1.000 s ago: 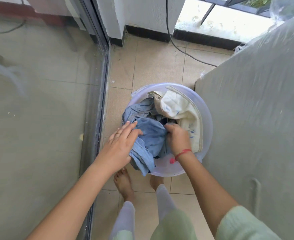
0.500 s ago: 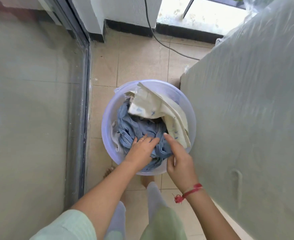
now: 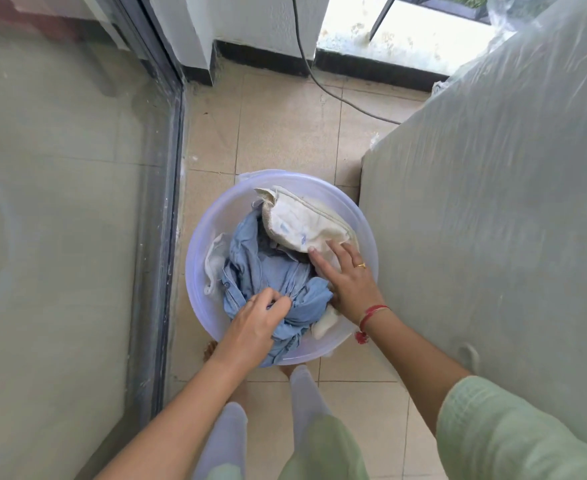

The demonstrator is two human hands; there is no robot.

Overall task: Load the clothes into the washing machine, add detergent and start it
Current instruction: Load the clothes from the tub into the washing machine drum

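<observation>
- While every garment lies in the basin (image 3: 216, 216) on the tiled floor (image 3: 278, 133), the step in hand looks like the first one: gathering the laundry for loading.
- The left hand (image 3: 255, 327) has its fingers curled into a bunch of the blue shirt (image 3: 261, 268) at the near side of the basin and grips it.
- The right hand (image 3: 349, 278) lies with fingers straight and spread on the near edge of the cream cloth (image 3: 306, 226). It presses and grasps nothing that shows, and its thumb is hidden against the blue fabric.
- The cream cloth sits on top toward the far right of the basin, with the blue shirt below it and to its left. A small white piece (image 3: 216, 261) lies against the left wall.
- The grey body just right of the basin, under a plastic sheet (image 3: 534, 57), is presumably the washing machine (image 3: 493, 220). Its lid is not shown, and nothing appears loaded.
- The next move calls for the right hand to close on the cream cloth, or scoop beneath the heap, so both hands can lift one bundle.
- Loose shirt tails may trail over the rim, so a gathered grip would help.
- The sheet and lid will likely need opening first. No detergent is in view.
</observation>
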